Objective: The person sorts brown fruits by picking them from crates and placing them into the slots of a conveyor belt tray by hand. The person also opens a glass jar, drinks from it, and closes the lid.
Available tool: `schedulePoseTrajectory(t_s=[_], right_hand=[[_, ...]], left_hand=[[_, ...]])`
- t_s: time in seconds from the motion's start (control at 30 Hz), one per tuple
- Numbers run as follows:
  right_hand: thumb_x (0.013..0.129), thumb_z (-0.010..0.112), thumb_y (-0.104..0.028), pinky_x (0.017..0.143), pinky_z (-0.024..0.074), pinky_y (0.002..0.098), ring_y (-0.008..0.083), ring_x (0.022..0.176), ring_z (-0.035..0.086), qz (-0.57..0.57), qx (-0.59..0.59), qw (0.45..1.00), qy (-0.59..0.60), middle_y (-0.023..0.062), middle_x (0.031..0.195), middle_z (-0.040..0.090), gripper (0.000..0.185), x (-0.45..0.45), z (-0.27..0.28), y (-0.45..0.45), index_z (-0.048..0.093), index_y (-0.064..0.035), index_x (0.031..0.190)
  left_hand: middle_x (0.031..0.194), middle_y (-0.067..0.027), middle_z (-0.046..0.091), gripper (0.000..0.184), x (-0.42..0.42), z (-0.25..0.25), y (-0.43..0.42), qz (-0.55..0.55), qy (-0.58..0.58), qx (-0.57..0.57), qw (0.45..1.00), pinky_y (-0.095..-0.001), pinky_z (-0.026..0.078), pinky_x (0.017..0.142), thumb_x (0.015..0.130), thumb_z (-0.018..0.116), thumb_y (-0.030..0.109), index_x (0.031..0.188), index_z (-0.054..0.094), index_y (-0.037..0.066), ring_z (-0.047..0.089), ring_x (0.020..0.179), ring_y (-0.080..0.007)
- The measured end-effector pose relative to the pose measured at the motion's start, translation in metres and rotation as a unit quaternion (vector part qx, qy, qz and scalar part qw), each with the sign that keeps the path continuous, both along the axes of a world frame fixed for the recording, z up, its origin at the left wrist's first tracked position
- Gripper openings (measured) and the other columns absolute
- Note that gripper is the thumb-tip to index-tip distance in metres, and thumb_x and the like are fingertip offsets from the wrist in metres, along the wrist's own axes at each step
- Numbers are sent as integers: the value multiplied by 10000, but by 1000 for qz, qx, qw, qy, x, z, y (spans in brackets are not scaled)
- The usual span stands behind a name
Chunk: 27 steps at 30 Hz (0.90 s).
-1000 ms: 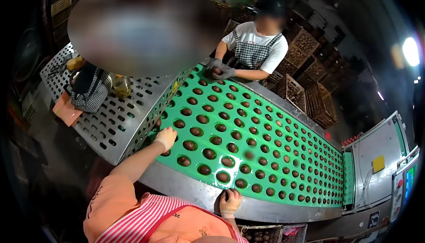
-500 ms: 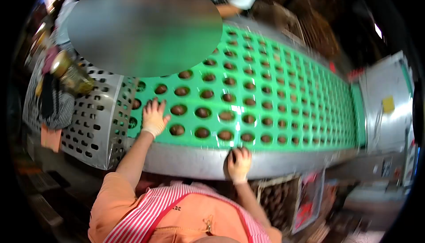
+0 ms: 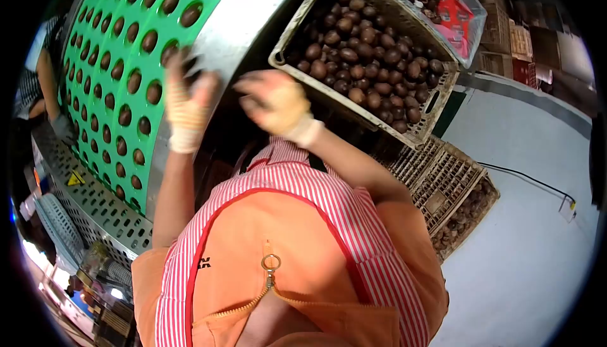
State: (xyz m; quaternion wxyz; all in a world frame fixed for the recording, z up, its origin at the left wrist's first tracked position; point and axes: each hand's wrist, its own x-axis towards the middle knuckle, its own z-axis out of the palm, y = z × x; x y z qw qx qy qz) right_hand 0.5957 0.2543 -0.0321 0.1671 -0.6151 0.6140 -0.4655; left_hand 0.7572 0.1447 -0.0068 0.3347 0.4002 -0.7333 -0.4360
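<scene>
Gloved and blurred by motion, my left hand [image 3: 188,103] is raised beside the near edge of the green tray conveyor [image 3: 142,68], its fingers apart and nothing visible in them. Round brown fruits sit in the conveyor's cups. My right hand [image 3: 275,103], also gloved, hangs in front of my apron, just left of a plastic crate [image 3: 436,110] full of brown fruits. Its fingers are smeared, so what they hold, if anything, cannot be made out.
A grey bin [image 3: 475,27] with red and pink packets lies behind the crate. Another crate [image 3: 442,189] stands lower right. A co-worker's gloved hand [image 3: 64,130] is at the conveyor's far side. The metal rim [image 3: 237,24] runs beside my left hand.
The view has swung right, towards the crate of fruits. My left hand has lifted off the conveyor's surface, and my right hand has come off the metal rim.
</scene>
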Motion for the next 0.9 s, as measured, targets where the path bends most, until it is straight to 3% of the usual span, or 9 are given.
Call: schedulePoseTrajectory(t_s=[0.07,0.13,0.23,0.4,0.53,0.57,0.67,0.77,0.9], right_hand=[[774,677,-161,817,502,438,339,904,624,-139,76,987,32,127,974,667,225,-69,14,41,664,-65,977],[803,679,-214,885,476,453,351,1007,589,-261,141,954,52,157,1103,630,329,-131,-15,82,645,-59,1092],[790,701,-259,980,427,468,358,1190,483,-339,287,893,75,151,1295,525,530,-180,-56,109,555,-95,1272],[787,700,-349,987,426,462,370,1189,490,-238,305,894,224,150,1300,531,615,-227,-67,56,511,-121,1326],[794,589,-609,978,410,548,344,1265,472,-170,483,816,267,121,1259,604,726,-244,-75,9,467,-196,1379],[762,629,-598,895,452,553,315,1170,533,-167,488,812,275,70,1196,643,696,-243,-73,3,511,-221,1335],[728,666,-605,910,480,514,315,1143,558,-129,487,826,254,115,1269,584,773,-244,-76,1,478,-209,1365],[703,685,-573,987,454,470,368,1208,530,-103,576,779,225,198,1302,541,867,-232,-65,-21,413,-184,1428],[668,727,-509,973,462,432,395,1171,555,-127,548,816,132,220,1332,529,832,-223,-82,-12,500,-102,1357]], left_hand=[[1381,-174,482,705,-63,10,10,-130,-130,57,981,-401,416,1023,810,728,199,1411,401,27,498,1236,-308],[1328,-236,497,727,-119,-6,14,-268,-141,5,953,-389,378,1061,780,733,241,1384,414,-7,487,1246,-355],[1407,-233,406,832,-191,-53,13,-314,-218,-43,923,-399,367,1081,736,756,237,1433,344,48,434,1278,-387],[1436,-158,381,964,-278,-76,-4,-348,-442,-139,815,-546,423,989,622,867,352,1437,367,227,379,1312,-398],[1354,-163,447,911,-288,-109,-19,-403,-417,-190,792,-490,483,914,558,875,421,1349,481,200,444,1221,-404],[1331,-165,464,874,-287,-100,-15,-408,-425,-174,789,-482,486,909,551,874,433,1310,518,186,470,1188,-398],[1104,-172,636,825,-270,-101,-12,-398,-411,-59,818,-463,502,879,568,870,447,1235,524,105,611,1045,-365],[1137,-170,649,956,-257,-98,-10,-398,-411,-90,815,-433,501,902,594,846,502,1395,441,172,630,1044,-363],[1203,-167,640,1011,-235,-84,-19,-426,-421,24,800,-415,503,899,619,831,502,1466,367,205,624,1088,-326]])
